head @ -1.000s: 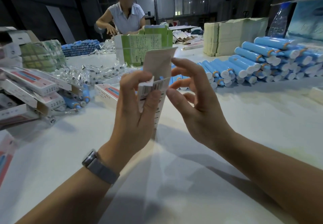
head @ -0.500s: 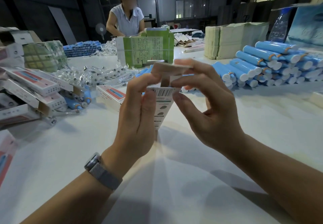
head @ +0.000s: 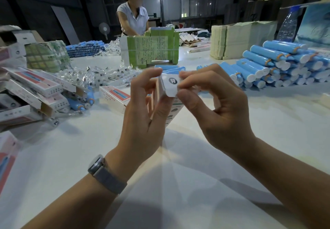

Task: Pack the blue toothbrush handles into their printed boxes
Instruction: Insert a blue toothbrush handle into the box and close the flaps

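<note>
At the centre, nearest the camera, both hands worked on one box (head: 170,93) held upright above the table (head: 196,184). The left hand (head: 142,119) gripped the box's body, fingers curled round it from 9 o'clock. The right hand (head: 212,107) pinched the end flap (head: 172,82) from 3 o'clock, thumb beneath and fingertips on top, folding it over. The step looked like closing that end; whether a handle was already inside could not be told. The next move likely called for tucking the flap's tongue into the slot while the left hand kept the box square.

Farther off at 9 o'clock lay filled and open boxes (head: 35,85). At 2 o'clock sat the stacked blue handles (head: 267,62), with more just behind the hands. At 12 o'clock stood green cartons (head: 151,48), and beyond them another person (head: 133,19).
</note>
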Tool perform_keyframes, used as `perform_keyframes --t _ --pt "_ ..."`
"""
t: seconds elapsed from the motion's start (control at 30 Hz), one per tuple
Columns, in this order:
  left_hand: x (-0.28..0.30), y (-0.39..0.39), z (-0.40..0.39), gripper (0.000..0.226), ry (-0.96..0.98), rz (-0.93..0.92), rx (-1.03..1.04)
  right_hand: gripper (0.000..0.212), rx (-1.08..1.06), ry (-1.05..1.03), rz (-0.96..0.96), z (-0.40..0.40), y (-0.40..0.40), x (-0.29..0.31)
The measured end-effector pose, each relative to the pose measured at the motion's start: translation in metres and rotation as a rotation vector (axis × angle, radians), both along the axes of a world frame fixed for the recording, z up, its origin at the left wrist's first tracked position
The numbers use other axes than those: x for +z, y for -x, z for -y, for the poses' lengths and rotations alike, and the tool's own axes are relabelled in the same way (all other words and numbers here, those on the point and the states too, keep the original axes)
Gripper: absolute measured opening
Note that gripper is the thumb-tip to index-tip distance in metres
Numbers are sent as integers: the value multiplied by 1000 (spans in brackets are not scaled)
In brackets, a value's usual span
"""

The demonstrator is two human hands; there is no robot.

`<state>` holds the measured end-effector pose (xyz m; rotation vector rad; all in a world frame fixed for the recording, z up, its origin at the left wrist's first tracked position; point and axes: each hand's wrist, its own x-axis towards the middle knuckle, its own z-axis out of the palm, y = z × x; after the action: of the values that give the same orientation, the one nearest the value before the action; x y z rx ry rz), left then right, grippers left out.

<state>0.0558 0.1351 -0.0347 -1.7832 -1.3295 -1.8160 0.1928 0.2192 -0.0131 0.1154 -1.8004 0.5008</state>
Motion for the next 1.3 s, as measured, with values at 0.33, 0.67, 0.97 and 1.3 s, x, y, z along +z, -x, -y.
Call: perform_keyframes --t 0.33,0.67,0.97,1.3 --pt "-4 0 1 32 79 -93 2 14 -93 -67 -19 -4 -1 2" --pt "-3 -2 0 30 28 -180 -42 11 -69 -60 -9 -3 -4 7" --pt "-1 1 -2 18 -23 -203 -40 23 5 -1 6 -2 -3 2" --pt "0 1 1 22 -28 -147 1 21 93 188 -24 2 0 1"
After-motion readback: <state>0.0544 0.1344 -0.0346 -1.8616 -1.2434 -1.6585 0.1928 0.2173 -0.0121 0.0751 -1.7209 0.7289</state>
